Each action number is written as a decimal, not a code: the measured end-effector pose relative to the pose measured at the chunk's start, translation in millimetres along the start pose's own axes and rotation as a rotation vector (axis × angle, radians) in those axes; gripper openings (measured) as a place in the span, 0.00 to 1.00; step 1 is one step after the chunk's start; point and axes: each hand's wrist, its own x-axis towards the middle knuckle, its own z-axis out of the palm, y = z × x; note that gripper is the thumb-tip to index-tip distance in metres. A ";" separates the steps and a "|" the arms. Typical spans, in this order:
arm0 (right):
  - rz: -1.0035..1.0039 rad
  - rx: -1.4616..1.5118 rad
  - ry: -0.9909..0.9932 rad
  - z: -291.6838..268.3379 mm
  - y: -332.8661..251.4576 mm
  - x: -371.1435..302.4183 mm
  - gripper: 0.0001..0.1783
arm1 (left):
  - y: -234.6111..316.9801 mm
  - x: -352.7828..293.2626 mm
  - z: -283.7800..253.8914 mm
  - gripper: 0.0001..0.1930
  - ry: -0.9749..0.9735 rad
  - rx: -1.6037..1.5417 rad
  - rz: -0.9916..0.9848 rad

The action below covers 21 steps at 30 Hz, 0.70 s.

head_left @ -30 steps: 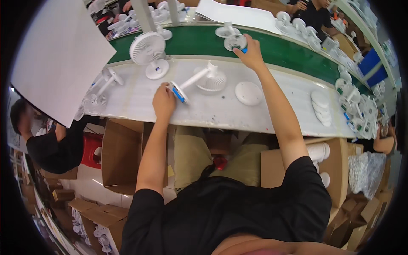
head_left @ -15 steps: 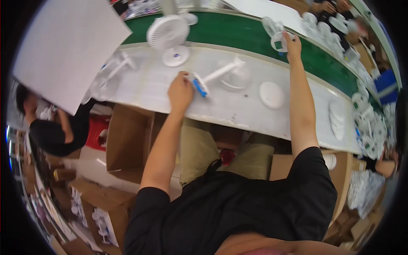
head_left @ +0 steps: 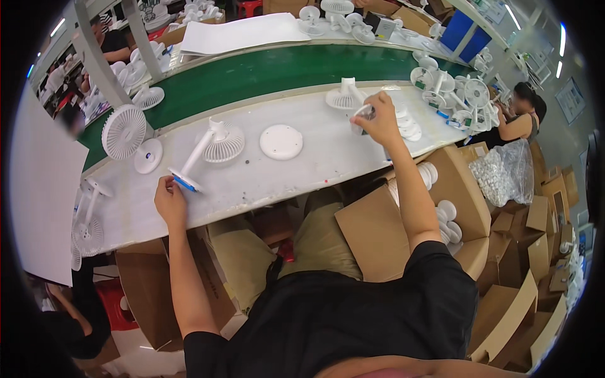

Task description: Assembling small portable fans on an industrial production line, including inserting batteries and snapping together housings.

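My left hand [head_left: 170, 200] is closed at the edge of the base of a small white desk fan [head_left: 222, 143]. That fan lies with its caged head on the table and its stem slanting toward me; a blue block [head_left: 184, 183] shows at its base. Farther right, my right hand [head_left: 382, 120] grips a second white fan [head_left: 343, 99] by its base, its head low over the far side of the table. Between the two fans a round white disc [head_left: 281, 142] lies flat.
A standing fan [head_left: 124, 132] is at the left, beside a large white board [head_left: 47, 189]. A green conveyor belt [head_left: 252, 68] runs behind the table. Several fans [head_left: 476, 93] crowd the right end. An open carton [head_left: 372, 233] with white discs stands below, near my right arm.
The view has swung to the right. My right hand has brought the second fan from over the green belt to the white table. My left hand stays at the first fan's base.
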 end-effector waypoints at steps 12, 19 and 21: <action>-0.059 -0.030 0.131 38.7 -44.2 3.2 0.17 | -6.8 7.0 2.0 0.09 0.027 0.027 -0.010; 0.041 0.336 0.019 81.9 -67.7 95.1 0.13 | -4.1 9.5 3.1 0.08 0.002 0.032 -0.017; 0.071 0.339 0.046 73.5 -66.8 134.9 0.12 | -5.3 8.7 0.2 0.08 0.009 0.016 -0.027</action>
